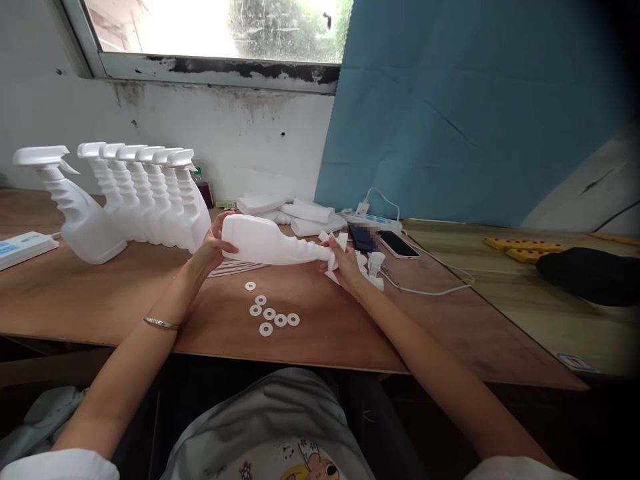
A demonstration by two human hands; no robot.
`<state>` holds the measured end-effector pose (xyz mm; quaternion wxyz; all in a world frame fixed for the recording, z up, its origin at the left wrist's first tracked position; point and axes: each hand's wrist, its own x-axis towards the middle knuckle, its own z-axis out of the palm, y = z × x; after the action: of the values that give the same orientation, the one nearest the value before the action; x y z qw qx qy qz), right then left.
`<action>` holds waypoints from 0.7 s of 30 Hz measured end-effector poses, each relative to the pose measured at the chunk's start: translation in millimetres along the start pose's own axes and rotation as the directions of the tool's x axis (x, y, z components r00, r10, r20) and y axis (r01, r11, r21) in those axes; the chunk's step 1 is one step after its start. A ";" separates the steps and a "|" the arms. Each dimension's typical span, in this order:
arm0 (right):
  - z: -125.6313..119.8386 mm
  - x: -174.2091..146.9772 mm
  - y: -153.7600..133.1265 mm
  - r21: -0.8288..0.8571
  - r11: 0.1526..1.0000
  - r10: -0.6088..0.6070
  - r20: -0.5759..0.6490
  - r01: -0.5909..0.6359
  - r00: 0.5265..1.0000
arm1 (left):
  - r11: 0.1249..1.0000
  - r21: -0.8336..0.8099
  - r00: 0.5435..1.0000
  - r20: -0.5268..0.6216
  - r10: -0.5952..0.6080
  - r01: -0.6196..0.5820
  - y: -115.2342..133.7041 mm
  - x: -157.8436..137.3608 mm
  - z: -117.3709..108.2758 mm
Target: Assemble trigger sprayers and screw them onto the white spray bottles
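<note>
A white plastic spray bottle (pixel 255 240) lies sideways in the air above the table, its neck pointing right. My left hand (pixel 214 243) is closed around its base end. At the neck, my right hand (pixel 343 259) has its fingers wrapped round a white trigger spray head (pixel 330 257), partly hidden by the fingers. Whether the head is seated on the neck I cannot tell. Several more white spray heads (pixel 373 267) lie just beyond my right hand. Below the bottle, several flat white ring washers (pixel 269 313) are scattered on the brown table (pixel 325 333).
Several upright spray bottles with heads (pixel 150 193) stand in a row at the left. Bottles without visible heads (pixel 310 217) lie by the wall. A phone (pixel 397 245), a power strip (pixel 375 220) and a white cable are at the right; a white box (pixel 25 250) sits far left.
</note>
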<state>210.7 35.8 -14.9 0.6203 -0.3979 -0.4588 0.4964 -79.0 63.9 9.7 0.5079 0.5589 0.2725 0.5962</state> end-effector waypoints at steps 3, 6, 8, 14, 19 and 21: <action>-1.1 1.7 -4.8 0.034 0.999 0.044 -0.036 -0.043 0.998 | 0.962 0.250 0.992 0.091 0.087 -0.108 -3.7 1.5 -0.8; -6.6 5.9 -9.2 0.080 0.993 0.096 -0.081 -0.090 0.992 | 0.748 0.611 0.964 0.210 0.164 -0.261 -9.6 -0.7 4.5; -11.7 10.1 -10.2 0.139 0.982 0.141 -0.090 -0.128 0.986 | 0.519 0.765 0.923 0.288 0.255 -0.382 -13.0 -3.4 10.4; -18.0 18.7 -3.5 0.171 0.958 0.240 -0.029 -0.231 0.970 | 0.134 0.843 0.769 0.395 0.503 -0.521 -14.7 -6.9 17.5; -13.1 9.7 -12.3 0.165 0.978 0.128 0.022 -0.130 0.992 | 0.073 0.876 0.783 0.386 0.489 -0.477 -17.4 -9.3 14.1; -9.4 2.7 -19.2 0.184 0.983 -0.002 0.070 -0.011 0.998 | 0.076 0.877 0.782 0.380 0.494 -0.474 -19.8 -11.4 16.3</action>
<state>224.8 34.4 1.3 0.6370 -0.3223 -0.4313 0.5517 -59.3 56.3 -8.8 -0.1585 0.7966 0.3739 0.4478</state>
